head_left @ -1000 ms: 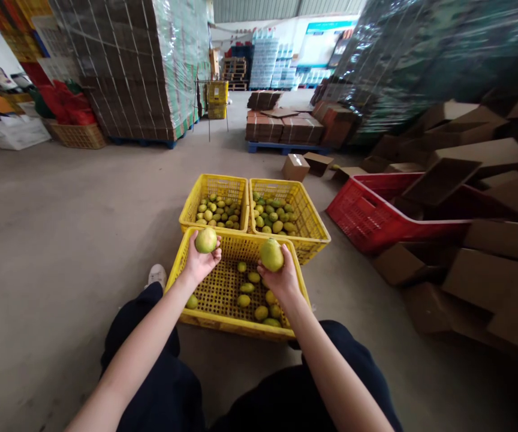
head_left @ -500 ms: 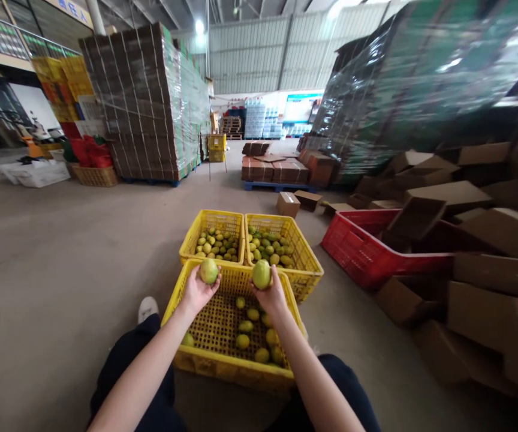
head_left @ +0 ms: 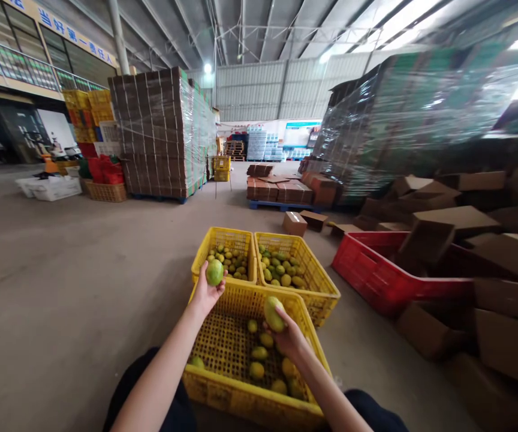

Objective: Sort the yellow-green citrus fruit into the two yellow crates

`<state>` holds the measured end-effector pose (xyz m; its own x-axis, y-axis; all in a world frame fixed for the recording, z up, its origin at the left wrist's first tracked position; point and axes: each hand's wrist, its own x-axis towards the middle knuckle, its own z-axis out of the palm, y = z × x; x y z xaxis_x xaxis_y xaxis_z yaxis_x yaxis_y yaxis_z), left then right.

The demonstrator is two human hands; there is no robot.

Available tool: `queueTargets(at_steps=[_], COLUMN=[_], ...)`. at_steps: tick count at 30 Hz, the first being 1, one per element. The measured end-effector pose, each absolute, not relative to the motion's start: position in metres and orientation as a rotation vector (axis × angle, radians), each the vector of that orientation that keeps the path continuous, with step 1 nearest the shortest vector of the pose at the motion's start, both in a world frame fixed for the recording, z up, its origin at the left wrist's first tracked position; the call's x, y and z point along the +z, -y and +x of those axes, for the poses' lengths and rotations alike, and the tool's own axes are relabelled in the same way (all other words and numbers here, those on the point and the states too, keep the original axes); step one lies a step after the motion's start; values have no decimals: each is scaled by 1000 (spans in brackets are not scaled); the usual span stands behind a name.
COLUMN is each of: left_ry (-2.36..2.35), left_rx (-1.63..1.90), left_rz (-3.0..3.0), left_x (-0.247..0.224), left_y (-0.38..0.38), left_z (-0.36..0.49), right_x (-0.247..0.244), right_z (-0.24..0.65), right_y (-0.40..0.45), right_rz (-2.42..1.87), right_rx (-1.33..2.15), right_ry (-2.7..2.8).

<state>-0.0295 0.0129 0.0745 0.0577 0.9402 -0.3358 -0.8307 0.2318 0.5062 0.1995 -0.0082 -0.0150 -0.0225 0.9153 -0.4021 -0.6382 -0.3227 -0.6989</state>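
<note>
Open room for moving is offered on the left by a broad stretch of floor [head_left: 83,288]. On the right, it is narrowed by a red crate [head_left: 371,279] and piled cardboard boxes [head_left: 506,342], with a strip of floor left between the red crate and the yellow ones. The work is framed by the raised edges of three yellow crates: a front crate [head_left: 250,387], with a back left crate [head_left: 236,237] and a back right crate [head_left: 319,270] set side by side just beyond it. Within the front crate, the mesh bottom is exposed over much of the left half, while loose fruits [head_left: 259,353] are gathered towards the right and one corner fruit [head_left: 197,362] is seen at the near left.

By the left hand [head_left: 207,294], a green fruit [head_left: 214,272] is held up near the rims where the front and back left crates meet; the grip is closed around it, thumb to one side and fingers to the other. By the right hand [head_left: 288,333], a yellow-green fruit [head_left: 274,314] is clasped, tilted, above the front crate's right half, with the thumb laid against its side.
</note>
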Motion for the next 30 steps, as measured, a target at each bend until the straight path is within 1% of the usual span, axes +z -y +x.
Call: queueTargets(at_steps=[3, 5, 8, 11, 15, 18, 21, 25, 30], left_ry=[-702, -729, -752, -791, -818, -748, -678, -620, -643], left_rx=[1355, 1328, 1261, 1168, 1118, 1209, 1321, 1302, 1405], left_rz=[208, 216, 212, 186, 217, 213, 139, 67, 48], left_x=[80, 82, 81, 75, 69, 72, 78, 82, 78], left_y=[-17, -18, -21, -28, -36, -37, -39, -48, -60], left_z=[-35, -37, -37, -29, -2, 24, 42, 46, 43], right_x=[2, 28, 72, 97, 86, 75, 80, 90, 90], right_z=[198, 195, 191, 188, 181, 174, 171, 176, 181], right_y=[18, 17, 7, -5, -15, -24, -36, -50, -58], right_rz=[-1047, -1029, -892, -828, -830, -776, -810, -918, -892], right_rx=[1701, 1693, 1650, 1699, 1705, 1637, 1552, 1500, 1523], right_ry=[413, 425, 465, 517, 432, 310, 422, 560, 296])
